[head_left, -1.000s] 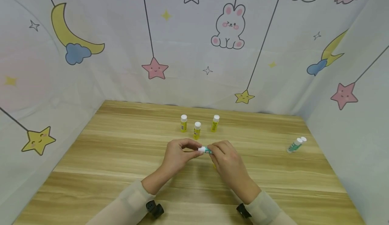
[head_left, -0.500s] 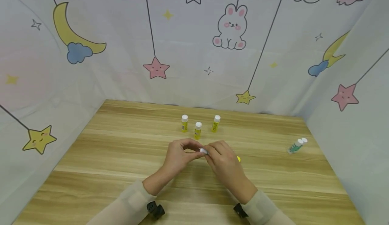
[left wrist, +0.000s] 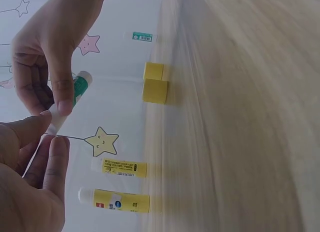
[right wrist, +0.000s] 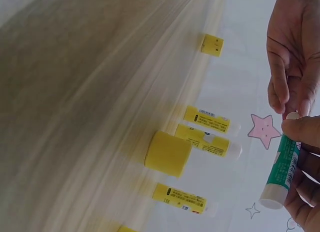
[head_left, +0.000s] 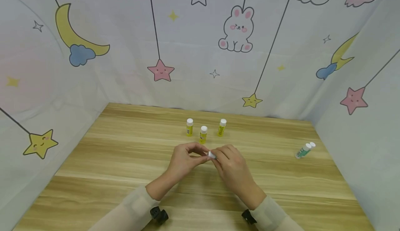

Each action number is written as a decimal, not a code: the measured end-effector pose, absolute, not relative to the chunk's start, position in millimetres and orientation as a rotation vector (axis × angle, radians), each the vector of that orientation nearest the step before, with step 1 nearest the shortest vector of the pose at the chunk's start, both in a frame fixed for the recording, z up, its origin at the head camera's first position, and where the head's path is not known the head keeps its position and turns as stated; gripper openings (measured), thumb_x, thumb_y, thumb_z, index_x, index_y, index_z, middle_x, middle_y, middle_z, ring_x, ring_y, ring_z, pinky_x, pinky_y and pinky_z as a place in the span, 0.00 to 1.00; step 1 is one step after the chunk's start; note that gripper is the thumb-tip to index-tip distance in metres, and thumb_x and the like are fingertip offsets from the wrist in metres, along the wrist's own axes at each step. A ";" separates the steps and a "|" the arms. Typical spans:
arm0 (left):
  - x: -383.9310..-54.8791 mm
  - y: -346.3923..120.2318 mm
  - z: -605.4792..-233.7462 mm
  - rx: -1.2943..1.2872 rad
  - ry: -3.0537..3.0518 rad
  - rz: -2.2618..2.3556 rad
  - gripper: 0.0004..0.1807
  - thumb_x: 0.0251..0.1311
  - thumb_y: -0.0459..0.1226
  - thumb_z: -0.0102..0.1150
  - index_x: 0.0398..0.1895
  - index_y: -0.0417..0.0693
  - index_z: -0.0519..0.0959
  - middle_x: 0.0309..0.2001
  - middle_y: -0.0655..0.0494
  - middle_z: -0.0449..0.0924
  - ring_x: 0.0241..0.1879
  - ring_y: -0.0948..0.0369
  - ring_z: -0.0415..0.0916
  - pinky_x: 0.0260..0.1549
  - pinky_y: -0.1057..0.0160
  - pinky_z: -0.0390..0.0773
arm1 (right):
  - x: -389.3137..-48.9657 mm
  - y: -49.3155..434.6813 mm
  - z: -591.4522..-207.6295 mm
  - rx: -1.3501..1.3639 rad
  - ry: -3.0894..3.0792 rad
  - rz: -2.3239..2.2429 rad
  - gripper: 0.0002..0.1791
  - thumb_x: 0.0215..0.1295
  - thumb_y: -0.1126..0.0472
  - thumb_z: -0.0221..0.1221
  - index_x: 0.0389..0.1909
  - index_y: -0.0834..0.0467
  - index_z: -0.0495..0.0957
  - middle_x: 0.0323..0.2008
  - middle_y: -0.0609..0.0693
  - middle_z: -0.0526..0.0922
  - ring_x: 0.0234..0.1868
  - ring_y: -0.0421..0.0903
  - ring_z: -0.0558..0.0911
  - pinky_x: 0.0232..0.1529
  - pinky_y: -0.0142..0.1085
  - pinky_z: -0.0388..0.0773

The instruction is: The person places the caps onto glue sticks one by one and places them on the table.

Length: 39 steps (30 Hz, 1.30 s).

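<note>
A small glue stick [head_left: 211, 155] with white ends is held between both hands above the middle of the table. My left hand [head_left: 184, 160] pinches one white end between thumb and fingertips. Curled around its body is my right hand [head_left: 233, 165], which covers the label in the head view. The right wrist view shows the green label of the glue stick [right wrist: 286, 164] and its far white end. In the left wrist view, the glue stick [left wrist: 80, 86] slants between the two hands, clear of the table.
Three yellow glue sticks [head_left: 203, 135] with white caps stand just beyond my hands. Green glue sticks [head_left: 303, 151] stand at the table's right side. Short yellow cylinders [left wrist: 155, 91] on the table are hidden in the head view. A patterned curtain [head_left: 131, 43] borders the table.
The right fingers have slid left toward the left hand and cover the green label. A yellow spot beside the right hand, visible half a second ago, is now hidden.
</note>
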State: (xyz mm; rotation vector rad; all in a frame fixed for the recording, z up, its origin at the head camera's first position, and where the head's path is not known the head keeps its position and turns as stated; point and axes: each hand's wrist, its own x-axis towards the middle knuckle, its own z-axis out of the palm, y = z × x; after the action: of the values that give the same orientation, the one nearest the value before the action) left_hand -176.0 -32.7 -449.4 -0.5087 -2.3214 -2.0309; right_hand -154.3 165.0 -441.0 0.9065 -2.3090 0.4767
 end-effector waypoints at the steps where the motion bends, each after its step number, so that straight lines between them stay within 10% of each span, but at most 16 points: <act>1: -176.2 -33.6 -449.6 -0.507 -2.327 -2.025 0.09 0.52 0.31 0.77 0.36 0.45 0.87 0.39 0.52 0.88 0.40 0.57 0.85 0.39 0.63 0.87 | -154.5 166.1 -441.4 0.901 -2.311 0.483 0.10 0.63 0.63 0.70 0.43 0.60 0.85 0.42 0.49 0.86 0.45 0.46 0.82 0.47 0.38 0.82; 11: -179.0 -41.9 -453.9 -0.498 -2.354 -1.936 0.08 0.54 0.33 0.76 0.36 0.48 0.87 0.41 0.43 0.87 0.39 0.60 0.85 0.37 0.64 0.86 | -155.3 182.1 -443.1 0.828 -2.315 0.497 0.13 0.56 0.68 0.74 0.42 0.62 0.83 0.40 0.51 0.85 0.42 0.47 0.82 0.42 0.35 0.84; 39: -181.7 -51.8 -459.4 -0.450 -2.459 -1.712 0.08 0.55 0.32 0.76 0.34 0.54 0.87 0.35 0.60 0.87 0.39 0.63 0.83 0.38 0.68 0.85 | -166.4 290.5 -443.7 0.351 -2.404 0.532 0.17 0.57 0.70 0.72 0.47 0.66 0.79 0.38 0.60 0.85 0.36 0.56 0.86 0.36 0.48 0.86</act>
State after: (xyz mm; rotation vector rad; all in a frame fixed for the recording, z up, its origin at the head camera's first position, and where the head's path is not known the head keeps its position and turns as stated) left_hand -181.7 -51.8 -459.4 -0.4501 -2.4588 -1.7121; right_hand -166.4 290.5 -443.7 0.3513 -2.4043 0.5319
